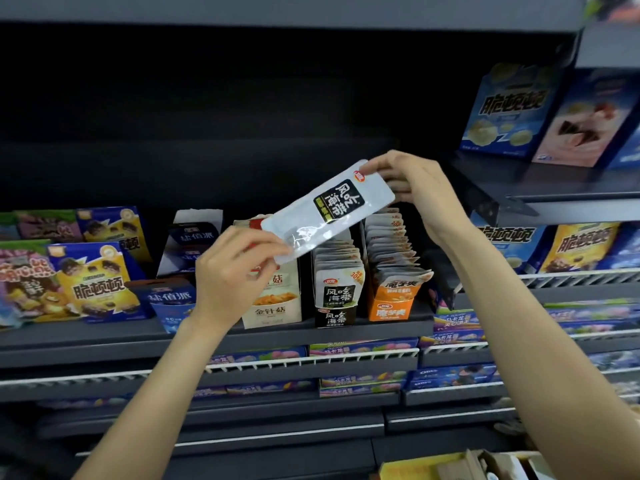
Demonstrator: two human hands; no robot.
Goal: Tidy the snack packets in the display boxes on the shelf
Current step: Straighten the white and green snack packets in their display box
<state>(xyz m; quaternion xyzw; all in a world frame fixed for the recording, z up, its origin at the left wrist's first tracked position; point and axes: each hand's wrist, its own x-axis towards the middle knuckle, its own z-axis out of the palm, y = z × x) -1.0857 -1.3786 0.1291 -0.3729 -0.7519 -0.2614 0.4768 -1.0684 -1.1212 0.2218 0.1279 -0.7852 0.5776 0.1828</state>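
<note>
The packet (pixel 327 211) is up in the air — a flat, glossy white pouch with a black label, long axis slanting from lower left to upper right. The left hand (pixel 232 275) pinches its lower end, the right hand (pixel 405 183) pinches the upper. Directly below it stands the black box (pixel 335 315) of matching packets — likely its destination, between a cream box (pixel 273 310) and an orange one (pixel 391 308).

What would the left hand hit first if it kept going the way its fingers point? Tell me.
Probably the cream display box right behind the left hand, whose grip pinches the white packet; depth is unclear.
</note>
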